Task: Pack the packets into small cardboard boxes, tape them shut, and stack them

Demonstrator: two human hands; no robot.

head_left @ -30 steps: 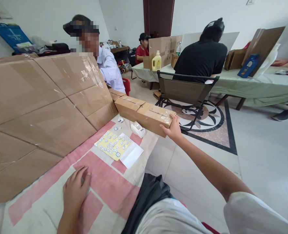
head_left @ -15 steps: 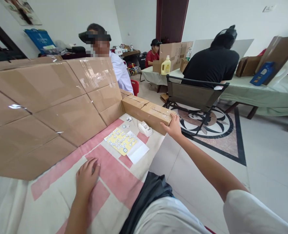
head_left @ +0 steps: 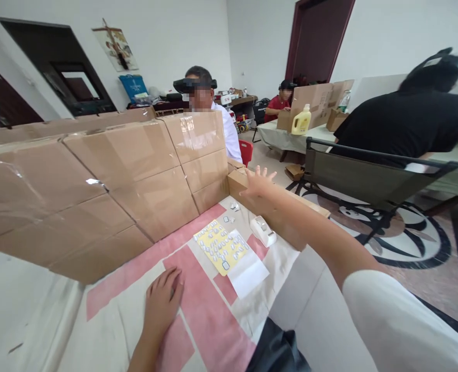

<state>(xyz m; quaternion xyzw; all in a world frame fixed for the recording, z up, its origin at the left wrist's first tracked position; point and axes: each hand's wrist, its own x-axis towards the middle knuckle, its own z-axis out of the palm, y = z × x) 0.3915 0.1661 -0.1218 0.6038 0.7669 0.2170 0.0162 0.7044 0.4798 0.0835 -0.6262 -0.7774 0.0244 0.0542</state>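
Note:
My left hand rests palm down on the pink and white tablecloth, its fingers loosely laid out and holding nothing. My right hand is stretched out with fingers spread, over the low cardboard box wall at the table's right side. Whether it touches the cardboard is hard to tell. Between the hands lie a yellow sheet with small stickers and a white paper partly overlapping it. A white tape dispenser sits beside the low wall. Small scraps lie near the far corner.
A tall wall of taped cardboard boxes borders the table's far left side. Behind it sits a person in white. A folding chair and a person in black are at the right. A yellow bottle stands on another table.
My right hand has let go of the low wall's near end and moved along it toward the far corner, fingers spreading. My left hand stays on the cloth. The view has turned left.

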